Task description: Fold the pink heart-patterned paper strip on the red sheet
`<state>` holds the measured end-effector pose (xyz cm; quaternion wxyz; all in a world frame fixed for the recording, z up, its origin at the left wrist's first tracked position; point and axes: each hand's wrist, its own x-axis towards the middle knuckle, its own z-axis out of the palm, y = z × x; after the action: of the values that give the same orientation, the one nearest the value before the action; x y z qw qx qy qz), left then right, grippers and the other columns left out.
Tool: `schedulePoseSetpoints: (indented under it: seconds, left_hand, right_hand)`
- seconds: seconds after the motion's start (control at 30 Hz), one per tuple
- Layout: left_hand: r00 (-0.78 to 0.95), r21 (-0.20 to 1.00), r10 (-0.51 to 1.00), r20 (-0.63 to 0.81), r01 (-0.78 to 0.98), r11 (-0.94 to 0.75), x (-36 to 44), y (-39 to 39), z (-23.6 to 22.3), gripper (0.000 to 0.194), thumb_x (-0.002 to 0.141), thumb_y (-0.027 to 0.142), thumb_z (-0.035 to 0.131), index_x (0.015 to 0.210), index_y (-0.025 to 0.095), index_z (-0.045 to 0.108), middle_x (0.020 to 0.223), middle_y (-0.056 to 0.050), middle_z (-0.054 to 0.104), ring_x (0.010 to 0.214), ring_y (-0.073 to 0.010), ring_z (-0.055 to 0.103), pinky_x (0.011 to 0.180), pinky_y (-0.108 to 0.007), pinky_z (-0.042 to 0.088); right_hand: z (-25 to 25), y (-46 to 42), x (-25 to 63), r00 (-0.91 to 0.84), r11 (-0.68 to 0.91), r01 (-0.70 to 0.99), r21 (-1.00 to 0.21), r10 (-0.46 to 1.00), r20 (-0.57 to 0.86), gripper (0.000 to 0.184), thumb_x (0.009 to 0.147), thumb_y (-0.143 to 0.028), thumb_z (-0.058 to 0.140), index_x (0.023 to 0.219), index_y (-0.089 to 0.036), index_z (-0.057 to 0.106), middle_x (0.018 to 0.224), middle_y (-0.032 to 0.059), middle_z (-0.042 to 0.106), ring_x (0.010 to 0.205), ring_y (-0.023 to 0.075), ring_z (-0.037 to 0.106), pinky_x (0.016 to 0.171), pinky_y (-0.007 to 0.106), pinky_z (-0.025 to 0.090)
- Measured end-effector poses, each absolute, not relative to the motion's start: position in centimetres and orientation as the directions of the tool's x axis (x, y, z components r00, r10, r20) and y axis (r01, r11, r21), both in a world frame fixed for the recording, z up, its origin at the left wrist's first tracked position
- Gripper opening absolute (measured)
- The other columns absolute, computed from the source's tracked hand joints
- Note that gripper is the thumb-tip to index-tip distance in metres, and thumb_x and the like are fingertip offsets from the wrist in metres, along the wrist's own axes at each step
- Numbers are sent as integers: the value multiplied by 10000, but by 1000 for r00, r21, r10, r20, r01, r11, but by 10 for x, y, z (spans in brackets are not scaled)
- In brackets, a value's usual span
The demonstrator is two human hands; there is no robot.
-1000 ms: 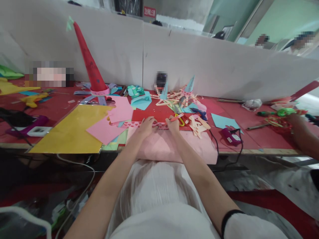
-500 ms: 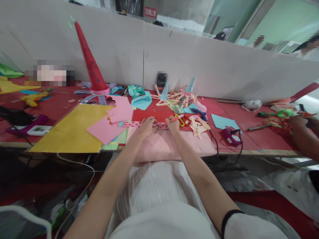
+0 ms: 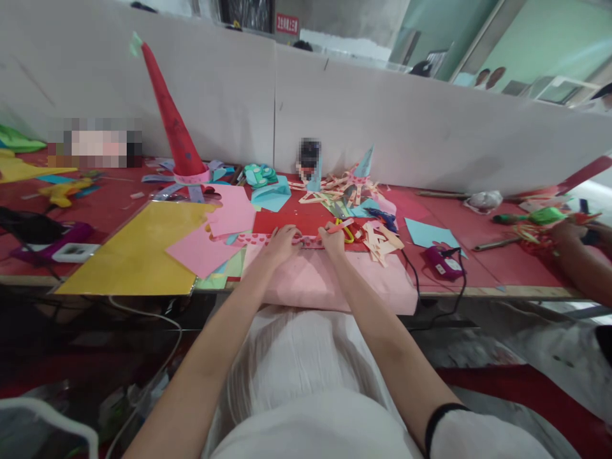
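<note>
A pink paper strip with red heart shapes (image 3: 253, 239) lies crosswise in front of me, over red paper (image 3: 282, 222) and pale pink paper (image 3: 310, 280). On its middle rests my left hand (image 3: 283, 243), fingers spread and pressing it down. My right hand (image 3: 333, 242) is closed around a pinkish-red pen (image 3: 341, 225), whose upper end points up to the right. The pen's tip is hidden near the strip. Just beyond the right hand lie yellow-handled scissors (image 3: 351, 233) and cut pale paper pieces (image 3: 381, 242).
Yellow sheet (image 3: 143, 248) and pink papers (image 3: 205, 248) lie left, below a tall red cone (image 3: 172, 121). Small blue cones (image 3: 364, 164) stand at the back. A purple device (image 3: 444, 262) with a cable sits right. Farther right, another person's hands (image 3: 568, 239) handle coloured strips.
My hands, the pen and the strip stay nearly in place. At far right, the other person's hands have shifted among the coloured strips, and a second hand has come into view.
</note>
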<state>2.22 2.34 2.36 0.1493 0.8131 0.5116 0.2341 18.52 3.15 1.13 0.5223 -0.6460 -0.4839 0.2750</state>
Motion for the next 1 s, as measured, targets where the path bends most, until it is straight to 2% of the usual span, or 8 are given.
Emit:
schedulePoseSetpoints:
  seconds: [0.33,0.47,0.53,0.6,0.73,1.0]
  left_hand:
    - [368,477,899,237,762,-437,21,24,23,169,803,207,588,968,240,603,1219,-47,594,1224,-220,486,1078,-399,294]
    - [372,473,897,240,762,-443,21,24,21,166,808,220,585,972,234,605,1215,-51,594,1224,-222,484,1082,-402,290]
    - [379,469,893,244,759,-451,20,26,20,174,810,221,588,983,223,605,1224,-61,589,1220,-221,488,1087,-404,285]
    - [388,468,889,242,756,-458,20,27,19,183,812,229,592,994,215,603,1237,-70,582,1218,-222,489,1090,-409,282]
    - [386,469,892,235,758,-452,19,29,18,171,820,249,589,989,232,606,1235,-61,585,1223,-223,483,1091,-409,284]
    - [404,462,883,240,753,-470,18,30,19,178,814,240,590,990,235,610,1211,-54,598,1221,-215,487,1084,-382,299]
  right_hand:
    - [6,36,191,416,17,313,-950,897,153,236,707,-348,459,566,-249,298,383,-82,377,434,131,508,439,213,340]
    - [9,30,197,265,67,231,-971,956,129,320,733,-454,493,576,-247,307,384,-59,448,462,148,544,477,236,401]
    - [11,25,201,176,129,221,-967,970,169,342,724,-480,531,583,-246,325,395,-51,473,472,155,549,482,249,412]
    - [11,21,203,164,157,200,-967,968,191,354,716,-496,551,592,-250,330,394,-55,475,455,153,536,501,268,433]
    - [11,20,203,237,145,203,-968,952,192,350,707,-472,568,603,-257,313,379,-71,450,411,142,496,503,277,434]
    - [14,20,200,201,122,253,-960,964,176,299,709,-398,548,593,-253,314,389,-63,467,403,133,477,465,255,367]
